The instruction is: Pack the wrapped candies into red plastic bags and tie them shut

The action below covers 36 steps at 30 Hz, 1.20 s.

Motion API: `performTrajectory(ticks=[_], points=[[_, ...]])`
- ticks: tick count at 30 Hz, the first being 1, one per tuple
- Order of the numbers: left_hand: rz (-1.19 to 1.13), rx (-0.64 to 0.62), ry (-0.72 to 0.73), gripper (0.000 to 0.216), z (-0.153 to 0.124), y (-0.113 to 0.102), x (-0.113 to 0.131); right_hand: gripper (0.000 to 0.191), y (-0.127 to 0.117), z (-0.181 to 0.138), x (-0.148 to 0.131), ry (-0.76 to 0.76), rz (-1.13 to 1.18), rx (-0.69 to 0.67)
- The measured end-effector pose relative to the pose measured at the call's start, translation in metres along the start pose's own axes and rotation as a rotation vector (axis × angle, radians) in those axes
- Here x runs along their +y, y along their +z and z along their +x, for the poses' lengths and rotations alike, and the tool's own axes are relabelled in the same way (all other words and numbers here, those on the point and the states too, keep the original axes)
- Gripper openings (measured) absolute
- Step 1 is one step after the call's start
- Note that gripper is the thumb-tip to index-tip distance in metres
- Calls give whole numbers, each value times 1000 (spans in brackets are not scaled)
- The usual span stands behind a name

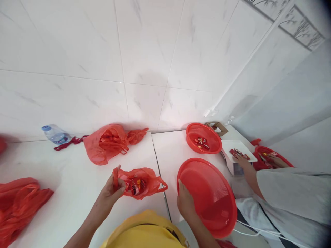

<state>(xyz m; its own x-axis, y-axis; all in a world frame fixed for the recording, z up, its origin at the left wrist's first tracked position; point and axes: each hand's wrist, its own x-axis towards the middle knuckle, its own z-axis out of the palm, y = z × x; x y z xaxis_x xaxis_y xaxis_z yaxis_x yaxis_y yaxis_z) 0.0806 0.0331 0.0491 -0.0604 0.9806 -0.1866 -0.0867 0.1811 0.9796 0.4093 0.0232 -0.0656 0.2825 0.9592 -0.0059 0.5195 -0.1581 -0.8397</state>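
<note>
My left hand (pixel 111 190) pinches the rim of a small red plastic bag (pixel 141 182) lying on the white table (pixel 72 193); several red wrapped sweets show through it. My right hand (pixel 185 203) grips the near left rim of a large empty red mesh basket (pixel 209 196), tilted at the table's right edge. The two hands are about a hand's width apart.
A fuller red bag (pixel 108 143) and a water bottle (pixel 55 134) lie by the tiled wall. More red bags (pixel 18 203) sit far left. A second red basket (pixel 204 137) holds a few sweets. At the right a person in grey (pixel 289 196) handles sweets on a white tray (pixel 240 150).
</note>
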Motion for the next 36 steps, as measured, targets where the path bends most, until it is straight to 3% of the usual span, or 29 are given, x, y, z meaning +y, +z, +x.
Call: performTrajectory(ticks=[5, 11, 14, 16, 20, 23, 27, 30, 36], points=[[-14, -34, 7, 83, 1, -3, -4, 50, -12, 16, -43, -76, -202, -71], [-19, -52, 32, 82, -1, -4, -9, 57, 20, 7, -87, -183, -105, -281], [3, 5, 29, 82, -2, -7, -5, 17, 34, 9, -104, -116, -171, -321], [71, 61, 12, 78, -3, -13, 0, 20, 35, 15, -121, -113, -93, -353], [214, 191, 28, 65, -4, -29, 11, 26, 26, 27, -164, -173, 315, -499], [300, 258, 9, 55, -6, -38, 17, 28, 22, 32, -183, -161, 368, -500], [383, 243, -31, 39, -12, -41, 21, 28, 22, 34, -182, -127, 302, -360], [482, 246, 39, 24, -17, -42, 25, 27, 20, 36, -170, -96, 319, -281], [661, 69, 246, 17, -24, -46, 42, 29, 19, 36, -154, 78, 669, -425]])
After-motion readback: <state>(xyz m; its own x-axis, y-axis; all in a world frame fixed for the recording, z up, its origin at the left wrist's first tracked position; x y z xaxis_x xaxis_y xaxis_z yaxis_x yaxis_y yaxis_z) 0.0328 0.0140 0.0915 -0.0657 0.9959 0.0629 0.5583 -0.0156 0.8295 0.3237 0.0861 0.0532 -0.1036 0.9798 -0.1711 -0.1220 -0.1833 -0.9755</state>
